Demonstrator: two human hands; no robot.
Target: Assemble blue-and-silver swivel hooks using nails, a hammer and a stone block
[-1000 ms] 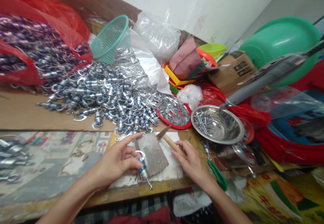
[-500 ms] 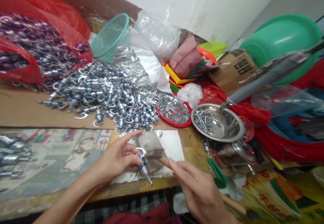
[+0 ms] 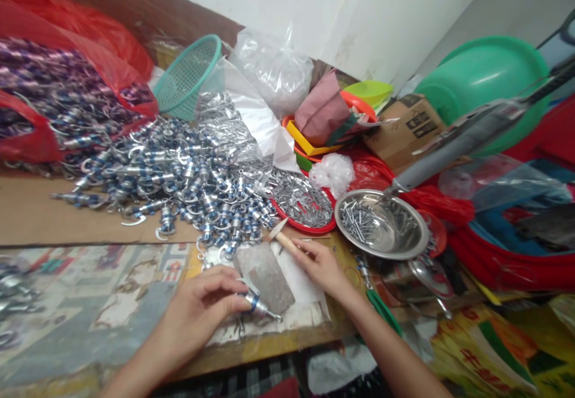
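My left hand (image 3: 202, 305) is closed, pinching a small silver-and-blue metal fitting (image 3: 257, 304) with a curved hook at one end and a thin eyed rod at the other. The fitting sits at the near side of a flat grey metal block (image 3: 266, 273) lying on white paper (image 3: 309, 293). Fingers of my right hand (image 3: 321, 266) wrap round the wooden handle of a hammer (image 3: 287, 243). Its narrow head lies beyond the block, near a large pile of similar fittings (image 3: 179, 176) on cardboard (image 3: 27, 218).
A red tray (image 3: 274, 206) holds small metal strips. Beside it stands a steel bowl (image 3: 404, 248) with metal pins inside. A grey lamp-like arm (image 3: 444, 155) slants above the bowl. Red bags of fittings (image 3: 112, 44) and a teal basket (image 3: 193, 77) stand at the back left.
My right hand has moved up and away from me with the hammer, uncovering more of the block. My left hand has shifted slightly nearer me, and the fitting has turned flatter.
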